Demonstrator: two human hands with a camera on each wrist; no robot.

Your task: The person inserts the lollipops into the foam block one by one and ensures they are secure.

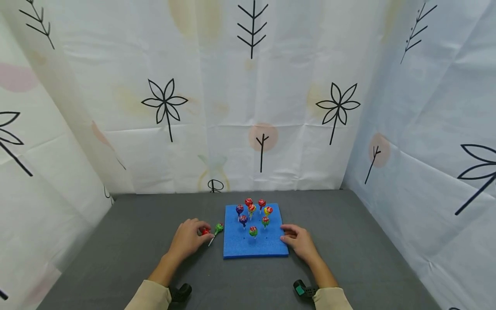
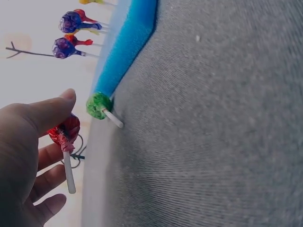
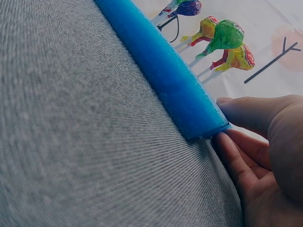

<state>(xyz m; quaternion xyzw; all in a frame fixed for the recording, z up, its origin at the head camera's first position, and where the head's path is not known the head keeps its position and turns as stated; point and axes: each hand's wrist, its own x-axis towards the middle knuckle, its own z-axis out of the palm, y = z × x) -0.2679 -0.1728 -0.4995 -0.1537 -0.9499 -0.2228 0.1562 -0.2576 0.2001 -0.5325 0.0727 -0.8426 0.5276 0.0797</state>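
Note:
My left hand [image 1: 190, 237] pinches a red-wrapped lollipop [image 2: 65, 130] between thumb and fingers, its white stick pointing down in the left wrist view. Just right of those fingers lies a green lollipop [image 1: 218, 228] on the table, close to the left edge of a blue foam board [image 1: 236, 247]. Several lollipops stand upright in the board, among them a green and red one [image 1: 253, 231] nearest me and a purple one [image 1: 243, 219]. At the board's right edge, my right hand [image 1: 300, 242] grips it, thumb at the top edge and fingers against the side.
Grey cloth covers the table [image 1: 155, 215]. A white patterned curtain [image 1: 217, 86] rises behind the table and along both sides. Small dark holes [image 1: 266, 237] show in the near part of the foam. Each wrist carries a dark strapped device [image 1: 304, 289].

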